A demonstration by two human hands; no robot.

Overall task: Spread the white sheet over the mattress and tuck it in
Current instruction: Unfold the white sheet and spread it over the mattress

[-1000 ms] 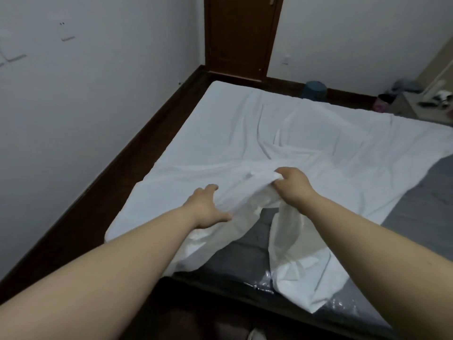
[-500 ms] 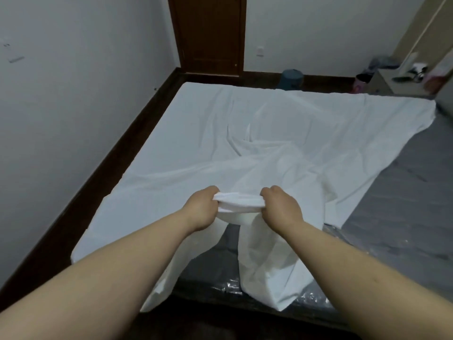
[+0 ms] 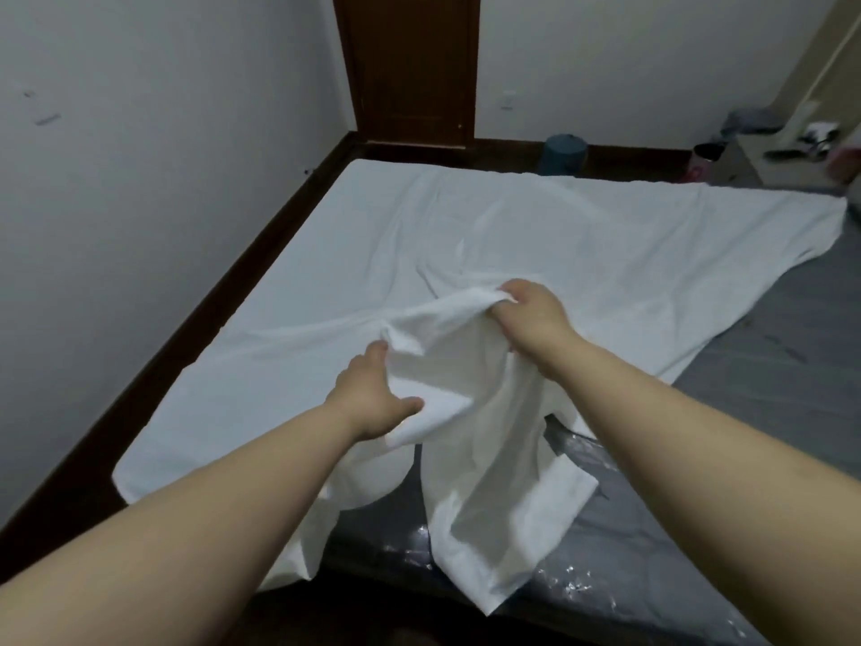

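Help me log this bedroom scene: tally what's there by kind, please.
Hand: 2, left hand and right hand
White sheet: 1
Grey mattress: 1
Brown door: 1
Blue bin: 1
Total: 6

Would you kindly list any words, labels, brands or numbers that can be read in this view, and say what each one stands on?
No text can be read anywhere.
Pink container by the far wall: a pale mark on it, too blurred to read.
White sheet, grey mattress, door and left wall: no lettering shows.
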